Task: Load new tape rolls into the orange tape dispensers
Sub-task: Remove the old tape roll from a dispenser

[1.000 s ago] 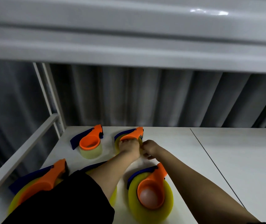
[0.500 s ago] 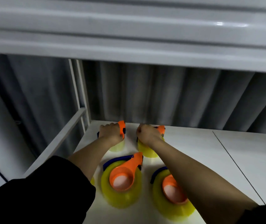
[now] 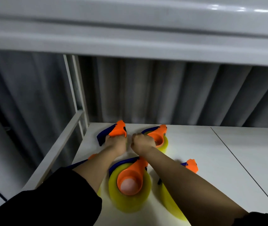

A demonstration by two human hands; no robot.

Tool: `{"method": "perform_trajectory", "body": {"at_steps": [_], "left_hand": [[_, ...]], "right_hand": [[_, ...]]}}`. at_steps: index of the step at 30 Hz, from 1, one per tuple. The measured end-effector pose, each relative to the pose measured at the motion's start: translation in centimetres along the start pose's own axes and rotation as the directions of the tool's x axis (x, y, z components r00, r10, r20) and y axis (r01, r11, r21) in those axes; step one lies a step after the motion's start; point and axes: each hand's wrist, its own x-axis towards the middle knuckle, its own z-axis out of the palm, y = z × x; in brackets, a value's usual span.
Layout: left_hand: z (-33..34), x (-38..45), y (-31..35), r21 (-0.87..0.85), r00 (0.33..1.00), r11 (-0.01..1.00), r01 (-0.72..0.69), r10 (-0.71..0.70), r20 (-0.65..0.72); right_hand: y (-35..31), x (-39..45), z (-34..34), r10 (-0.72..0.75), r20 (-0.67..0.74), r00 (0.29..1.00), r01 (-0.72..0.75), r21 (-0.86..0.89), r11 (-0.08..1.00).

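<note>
White laminate forms the worktop [image 3: 195, 144], which is split by a thin seam at the right and backed by grey pleated curtain [image 3: 162, 92]. A white rail [image 3: 60, 144] is seen along the left edge, and a pale shelf [image 3: 130, 30] overhangs the top. Five orange tape dispensers are seen on the worktop, each with a yellow roll. At the far left, the far-left dispenser [image 3: 116, 130] is gripped by the left hand [image 3: 116, 144], whose fingers are curled onto its orange body. Just beside it, the far-right dispenser [image 3: 158, 134] is held by the right hand [image 3: 142, 142], closed as a fist at its rim. Nearer, a middle dispenser [image 3: 130, 180] lies between the forearms, with another [image 3: 191, 166] partly hidden at the right.
</note>
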Motion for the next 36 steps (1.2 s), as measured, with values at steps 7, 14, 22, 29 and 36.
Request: {"method": "perform_trajectory", "body": {"at_steps": [7, 14, 22, 29, 36], "left_hand": [[-3.0, 0.1, 2.1, -0.422, 0.991, 0.902, 0.091, -0.039, 0.131], [-5.8, -6.6, 4.5, -0.855, 0.993, 0.512, 0.089, 0.020, 0.115], [-7.1, -10.2, 5.8, -0.954, 0.954, 0.085, 0.286, -0.114, 0.276], [-7.3, -12.0, 7.8, -0.956, 0.938, -0.082, 0.283, -0.186, 0.294], [-7.8, -12.5, 8.3, -0.965, 0.946, -0.077, 0.250, -0.192, 0.261]], "right_hand": [[1.2, -0.7, -0.2, 0.001, 0.043, 0.999, -0.040, 0.920, 0.390], [2.2, -5.4, -2.4, -0.040, -0.139, 0.989, 0.144, 0.972, 0.185], [2.1, -9.3, -1.8, 0.047, -0.305, 0.951, 0.275, 0.909, 0.314], [1.7, -11.6, -2.2, 0.109, -0.403, 0.908, 0.340, 0.865, 0.369], [1.4, -12.6, -2.7, 0.182, -0.449, 0.875, 0.363, 0.856, 0.368]]}}
